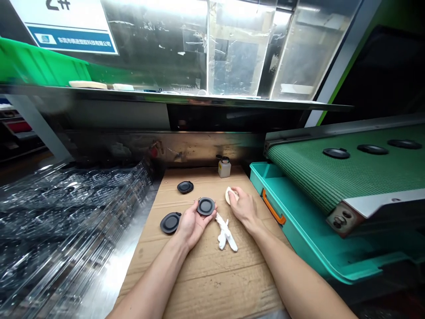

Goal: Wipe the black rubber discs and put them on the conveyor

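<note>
My left hand (192, 225) is closed around a round black plastic disc-shaped part (206, 206), its flat face turned up. In my right hand (245, 206) I pinch a cream-coloured round pad (229, 195), partly hidden by my fingers. Between the hands a twisted white cloth (225, 235) lies on the cardboard sheet (212, 283). Left of my left hand rests another black disc (170, 222), its right edge close to my wrist. Farther back sits a smaller-looking black disc (185, 187).
A small bottle with a dark top (224, 168) stands at the cardboard's back. To the right, a teal bin (288, 235) sits under a green conveyor belt (332, 177) carrying black discs (372, 149). Stacked clear plastic trays (76, 212) fill the left. A metal shelf (199, 100) crosses above.
</note>
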Demonstrator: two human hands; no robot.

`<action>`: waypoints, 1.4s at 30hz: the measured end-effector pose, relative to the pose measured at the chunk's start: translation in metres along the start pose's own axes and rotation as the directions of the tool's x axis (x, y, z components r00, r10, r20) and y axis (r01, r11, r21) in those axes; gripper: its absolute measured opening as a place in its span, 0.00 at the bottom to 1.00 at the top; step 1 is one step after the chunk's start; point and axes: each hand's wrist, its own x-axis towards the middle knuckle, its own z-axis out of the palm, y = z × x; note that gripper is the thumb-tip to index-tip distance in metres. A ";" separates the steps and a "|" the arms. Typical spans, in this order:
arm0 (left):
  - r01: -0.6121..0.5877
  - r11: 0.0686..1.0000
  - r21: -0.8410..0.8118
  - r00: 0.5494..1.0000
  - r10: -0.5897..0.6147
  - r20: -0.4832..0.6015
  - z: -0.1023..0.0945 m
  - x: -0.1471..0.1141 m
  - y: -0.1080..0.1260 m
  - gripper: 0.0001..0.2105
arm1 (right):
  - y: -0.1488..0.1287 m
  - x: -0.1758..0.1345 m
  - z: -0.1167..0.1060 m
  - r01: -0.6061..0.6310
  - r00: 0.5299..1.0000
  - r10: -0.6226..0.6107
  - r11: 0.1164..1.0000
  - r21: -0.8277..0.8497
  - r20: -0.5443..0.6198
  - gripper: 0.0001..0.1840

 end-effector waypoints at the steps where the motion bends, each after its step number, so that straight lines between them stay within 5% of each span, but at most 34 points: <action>1: 0.020 1.000 -0.016 1.000 -0.020 0.016 -0.001 0.000 0.001 0.13 | 0.004 0.001 0.001 -0.004 1.000 0.004 1.000 -0.001 -0.001 0.20; 12: 0.095 0.995 -0.040 0.993 -0.091 0.079 -0.003 -0.003 0.006 0.13 | 0.013 0.006 0.010 0.018 1.000 -0.017 0.995 0.095 -0.010 0.18; 15: 0.070 0.997 -0.035 0.995 -0.068 0.069 -0.002 -0.003 0.005 0.13 | 0.008 0.004 0.008 0.070 0.997 -0.060 0.956 0.285 -0.043 0.18; 18: 0.020 1.000 -0.018 0.999 -0.019 0.045 -0.001 -0.002 0.003 0.12 | -0.008 -0.005 0.008 0.131 0.984 -0.177 0.820 0.557 0.029 0.20; 21: -0.018 1.000 0.012 0.999 0.017 0.047 0.000 -0.002 0.000 0.11 | -0.024 -0.017 0.009 0.126 0.935 -0.314 0.725 0.677 0.163 0.19; 25: -0.054 0.996 0.068 0.996 0.048 0.075 0.000 -0.003 -0.001 0.09 | -0.028 -0.021 0.002 0.134 0.869 -0.418 0.714 0.687 0.265 0.14; 28: -0.072 0.994 0.086 0.993 0.063 0.099 0.001 -0.003 -0.002 0.08 | -0.020 -0.014 -0.012 0.067 0.735 -0.490 0.740 0.670 0.468 0.13; 30: -0.066 0.993 0.096 0.995 0.059 0.077 0.001 -0.003 -0.002 0.08 | -0.015 -0.009 -0.020 0.006 0.688 -0.482 0.751 0.660 0.542 0.14; 34: -0.033 0.994 0.101 0.999 0.030 0.024 0.002 -0.001 -0.003 0.08 | -0.015 -0.007 -0.021 0.039 0.843 -0.403 0.706 0.707 0.357 0.18; 36: -0.032 0.996 0.085 0.999 0.030 0.023 0.001 0.000 -0.003 0.08 | -0.017 -0.011 -0.018 0.077 0.810 -0.454 0.710 0.700 0.371 0.16; 39: -0.045 0.997 0.064 0.999 0.044 0.019 -0.001 0.002 -0.002 0.09 | -0.016 -0.011 -0.017 0.002 0.687 -0.525 0.693 0.721 0.503 0.16; 40: -0.051 0.997 0.063 0.999 0.050 0.018 -0.002 0.003 -0.001 0.09 | -0.014 -0.009 -0.017 -0.033 0.715 -0.506 0.665 0.746 0.482 0.18; 42: -0.063 0.995 0.078 0.998 0.063 0.004 -0.004 0.002 0.001 0.09 | -0.008 -0.001 -0.015 -0.047 0.865 -0.372 0.608 0.793 0.337 0.21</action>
